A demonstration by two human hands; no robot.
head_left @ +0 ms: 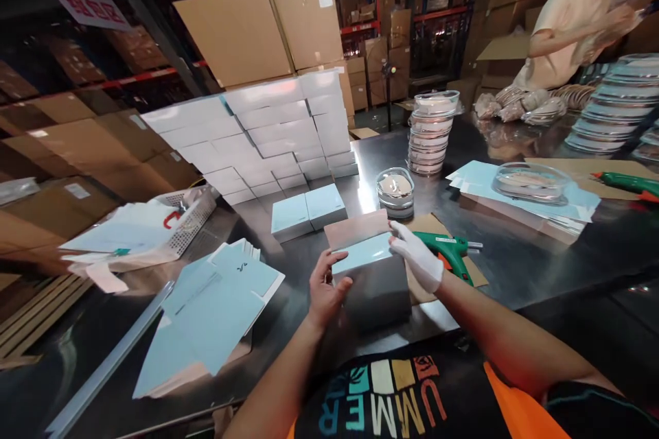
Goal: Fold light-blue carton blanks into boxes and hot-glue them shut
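Observation:
In front of my body stands a small box (375,288), with a light blue side on top, a dark grey side toward me and a pinkish flap (357,228) raised at its far edge. Bare, my left hand (327,288) is closed round the box's left end, thumb on the near side. My right hand (418,255), in a white glove, presses its fingers against the far right corner, by the flap. Just right of that hand, a green glue gun (443,247) lies on a brown cardboard piece (428,223).
Two finished-looking light blue boxes (309,209) lie before a tall stack of white boxes (278,130). Flat blue sheets (221,309) lie left, near a white basket (190,219). Clear round containers (395,192) stand beyond my hands. Another person (566,27) works at the far right.

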